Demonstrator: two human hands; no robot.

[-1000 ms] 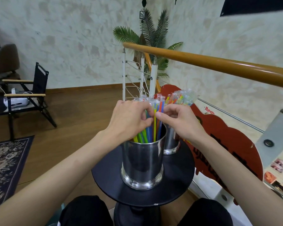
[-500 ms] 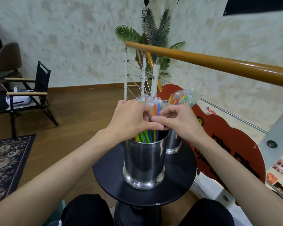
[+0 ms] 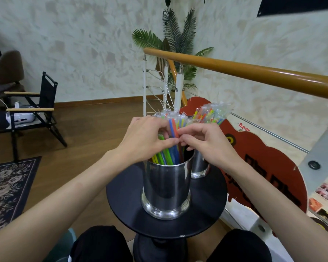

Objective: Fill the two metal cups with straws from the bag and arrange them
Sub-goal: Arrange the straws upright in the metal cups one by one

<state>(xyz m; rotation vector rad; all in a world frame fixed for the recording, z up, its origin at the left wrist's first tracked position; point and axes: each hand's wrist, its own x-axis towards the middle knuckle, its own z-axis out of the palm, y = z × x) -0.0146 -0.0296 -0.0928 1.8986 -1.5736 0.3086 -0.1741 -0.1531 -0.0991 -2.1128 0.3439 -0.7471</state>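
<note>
Two shiny metal cups stand on a round black table (image 3: 121, 197). The near cup (image 3: 166, 188) holds several wrapped straws (image 3: 170, 156) in green, blue, yellow and orange. My left hand (image 3: 142, 138) curls round the bundle from the left above the rim. My right hand (image 3: 206, 142) pinches an orange straw (image 3: 175, 129) at the bundle's right side, fingertips meeting the left thumb. The far cup (image 3: 200, 167), partly hidden behind my right hand, holds more wrapped straws (image 3: 210, 114). No bag is in view.
A wooden handrail (image 3: 254, 74) on white posts runs behind the table. A red cut-out sign (image 3: 263, 167) leans at the right. A folding chair (image 3: 32, 110) and a patterned rug (image 3: 6, 188) are on the wooden floor at left. My knees sit below the table.
Both hands stay on the near cup's straws. The bundle now leans left, leaving a gap at the cup's right side. My right fingers have shifted to pinch an orange straw.
</note>
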